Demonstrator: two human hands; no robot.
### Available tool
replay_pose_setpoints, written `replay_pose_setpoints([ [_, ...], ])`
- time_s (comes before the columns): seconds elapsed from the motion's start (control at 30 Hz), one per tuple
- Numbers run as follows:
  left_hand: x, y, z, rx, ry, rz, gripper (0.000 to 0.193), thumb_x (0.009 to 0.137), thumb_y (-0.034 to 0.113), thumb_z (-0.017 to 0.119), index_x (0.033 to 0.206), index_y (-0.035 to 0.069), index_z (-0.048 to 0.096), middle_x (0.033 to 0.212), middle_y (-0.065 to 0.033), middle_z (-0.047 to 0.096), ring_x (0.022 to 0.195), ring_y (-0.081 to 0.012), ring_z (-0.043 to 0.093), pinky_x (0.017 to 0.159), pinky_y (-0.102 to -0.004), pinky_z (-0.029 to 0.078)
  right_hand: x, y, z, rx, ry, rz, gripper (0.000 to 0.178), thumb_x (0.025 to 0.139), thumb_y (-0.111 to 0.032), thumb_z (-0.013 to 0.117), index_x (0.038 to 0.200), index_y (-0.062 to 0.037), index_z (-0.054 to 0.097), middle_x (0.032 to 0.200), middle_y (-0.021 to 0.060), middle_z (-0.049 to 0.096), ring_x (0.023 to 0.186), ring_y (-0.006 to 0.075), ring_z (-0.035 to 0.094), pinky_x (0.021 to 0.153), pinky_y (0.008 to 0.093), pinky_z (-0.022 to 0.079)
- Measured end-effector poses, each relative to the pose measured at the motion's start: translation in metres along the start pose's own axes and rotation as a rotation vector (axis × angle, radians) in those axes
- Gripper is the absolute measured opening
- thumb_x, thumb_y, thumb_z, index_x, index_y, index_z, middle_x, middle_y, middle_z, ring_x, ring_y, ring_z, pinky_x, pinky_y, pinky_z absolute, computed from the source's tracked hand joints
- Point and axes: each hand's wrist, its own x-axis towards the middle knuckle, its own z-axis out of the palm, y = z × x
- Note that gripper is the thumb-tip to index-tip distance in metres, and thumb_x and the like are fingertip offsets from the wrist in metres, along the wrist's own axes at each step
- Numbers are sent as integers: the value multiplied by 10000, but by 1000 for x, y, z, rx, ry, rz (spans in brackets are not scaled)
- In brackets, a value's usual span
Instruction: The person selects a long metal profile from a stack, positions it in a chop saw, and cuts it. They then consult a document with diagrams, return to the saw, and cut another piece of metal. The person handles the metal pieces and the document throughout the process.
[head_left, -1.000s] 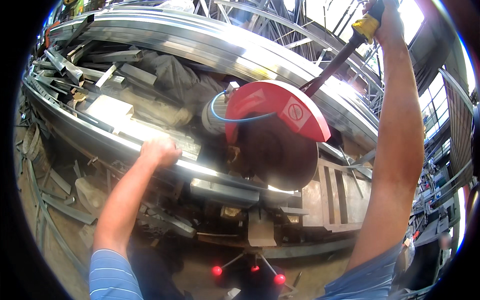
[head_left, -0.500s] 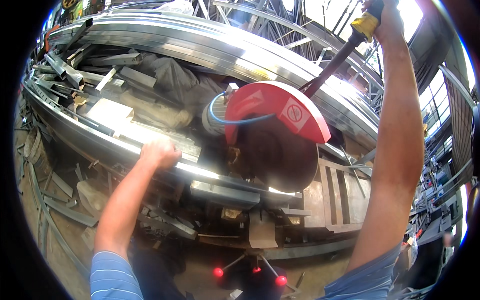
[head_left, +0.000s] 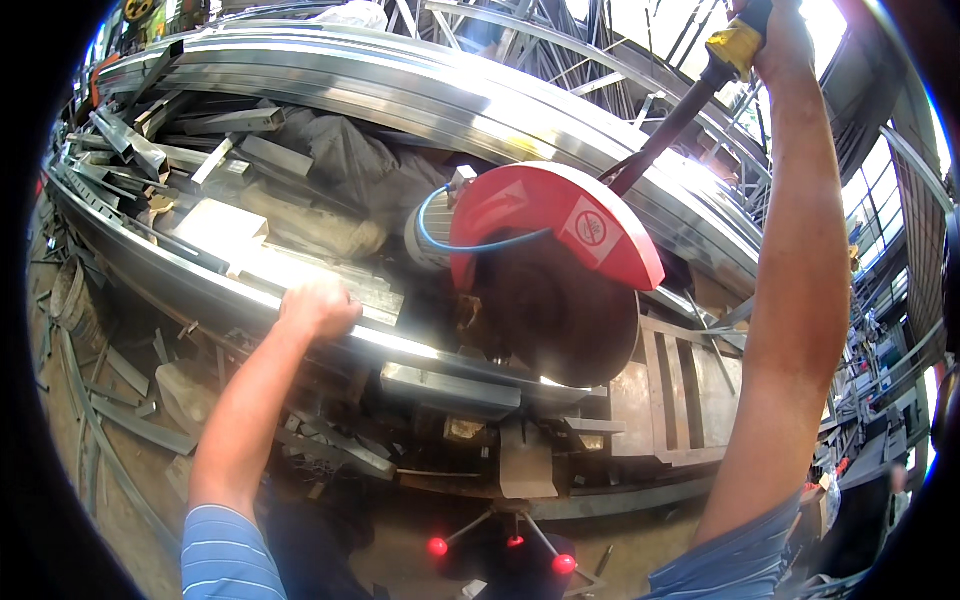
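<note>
My left hand (head_left: 318,308) is closed over a long, shiny metal bar (head_left: 180,267) running from the far left toward the saw. High on the right, my right hand (head_left: 788,48) wraps round the yellow and black handle (head_left: 733,48) of a cut-off saw. The handle's dark arm slopes down to the saw's red guard (head_left: 545,200), which covers the upper part of a large dark disc (head_left: 570,315). The disc's lower edge overlaps the bar's right end; whether they touch I cannot tell. A blue hose (head_left: 480,244) curves across the guard.
Long bright metal profiles (head_left: 330,75) lie behind the saw. Metal offcuts (head_left: 235,120) are heaped at the left. A crank with red knobs (head_left: 563,565) sticks out at the front. Right of the disc stands a slatted metal plate (head_left: 690,390).
The saw's guard, disc and handle have shifted very slightly right and down with my right hand. My left hand stays at the same spot on the bar.
</note>
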Motion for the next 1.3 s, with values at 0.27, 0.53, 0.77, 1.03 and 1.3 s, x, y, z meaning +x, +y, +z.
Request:
replay_pose_setpoints([
  [0.27, -1, -3, 2, 2, 16, 0, 419, 895, 401, 542, 957, 83, 807, 1050, -191, 761, 1036, -386, 713, 934, -474, 559, 0, 3, -1, -23, -28, -14, 207, 1009, -269, 609, 867, -119, 617, 755, 15, 579, 650, 165, 560, 581, 329, 494],
  [0.53, 0, -7, 6, 12, 65, 24, 417, 894, 388, 531, 911, 70, 800, 1009, -197, 756, 993, -395, 714, 896, -484, 566, -9, 10, -11, -101, -43, -59, 158, 993, -215, 615, 893, -102, 661, 773, 19, 611, 679, 162, 597, 597, 321, 504],
  [0.77, 0, -3, 6, 51, 54, 60, 425, 934, 397, 483, 941, 109, 795, 1054, -167, 759, 1042, -366, 705, 947, -486, 555, 7, 7, -21, -98, -51, -61, 150, 973, -204, 622, 917, -81, 687, 792, 38, 629, 692, 179, 613, 608, 334, 516],
  [1.03, -22, -29, -6, 57, -143, 348, 649, 883, 781, 567, 1243, 272, 747, 1108, -124, 768, 1118, -331, 697, 966, -459, 539, -2, 27, -19, -98, -98, -131, 172, 964, -210, 617, 925, -61, 693, 798, 60, 635, 692, 206, 624, 610, 348, 526],
  [1.3, -4, -25, 4, 281, -84, 528, 326, 774, 330, 789, 1037, 159, 699, 858, -105, 736, 839, -362, 725, 733, -484, 579, 29, 7, -38, -446, -125, -155, 238, 974, -289, 609, 986, -58, 665, 855, 86, 648, 761, 222, 651, 667, 373, 544],
])
